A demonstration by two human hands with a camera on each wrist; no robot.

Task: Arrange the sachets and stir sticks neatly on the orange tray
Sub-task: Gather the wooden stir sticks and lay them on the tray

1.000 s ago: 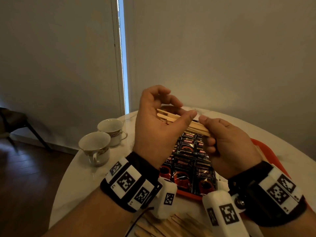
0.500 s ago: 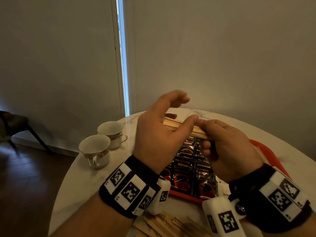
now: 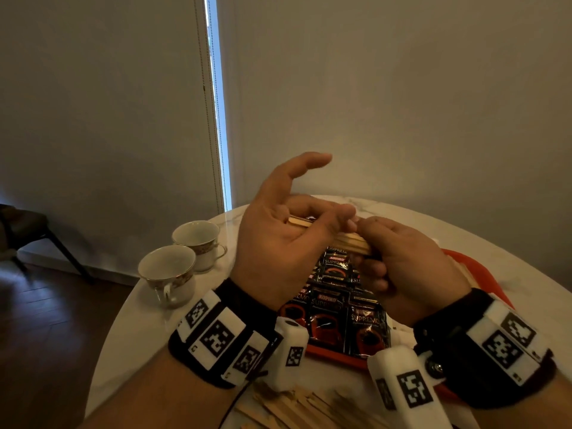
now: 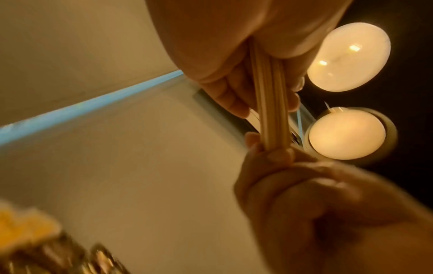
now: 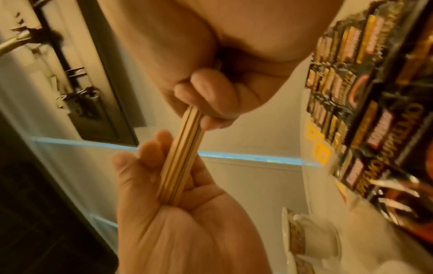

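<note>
Both hands are holding one bundle of stir sticks (image 3: 353,243) in the air above the orange tray (image 3: 483,267).

The right hand (image 3: 411,270) is gripping one end of the bundle with its fingers curled round it. The left hand (image 3: 278,252) is supporting the other end: its lower fingers and thumb are closing on the sticks while its index finger is lifting clear. Dark coffee sachets (image 3: 337,308) are lying in rows on the tray below. More loose sticks (image 3: 297,407) are lying on the white table (image 3: 130,329) at the near edge. Two teacups (image 3: 182,264) are standing on the table to the left of the tray.
</note>
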